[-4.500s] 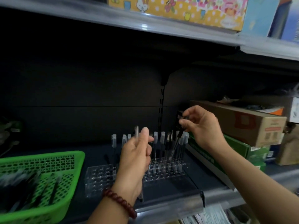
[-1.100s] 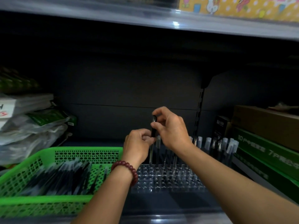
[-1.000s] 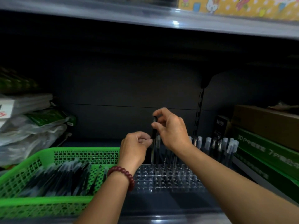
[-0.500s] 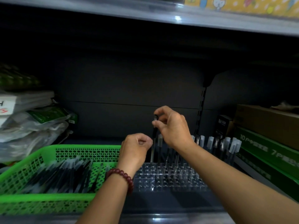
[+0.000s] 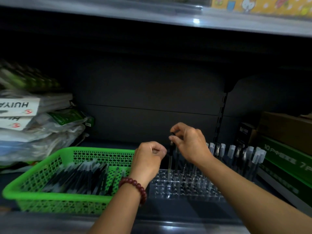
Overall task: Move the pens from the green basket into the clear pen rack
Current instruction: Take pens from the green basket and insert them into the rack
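The green basket sits on the dark shelf at the left, with several black pens lying in it. Right of it stands the clear pen rack, with several capped pens upright along its back rows. My right hand pinches the top of a black pen that stands upright with its tip in a hole at the rack's back left. My left hand hovers by the basket's right rim with curled fingers and nothing visible in it.
Stacked packets and plastic bags lie behind the basket at the left. Green and brown boxes stand right of the rack. A metal shelf overhangs the space. The shelf's front edge runs below the rack.
My right hand has lowered the pen into the rack. My left hand let go of the pen and drew back toward the basket. The view shifted slightly.
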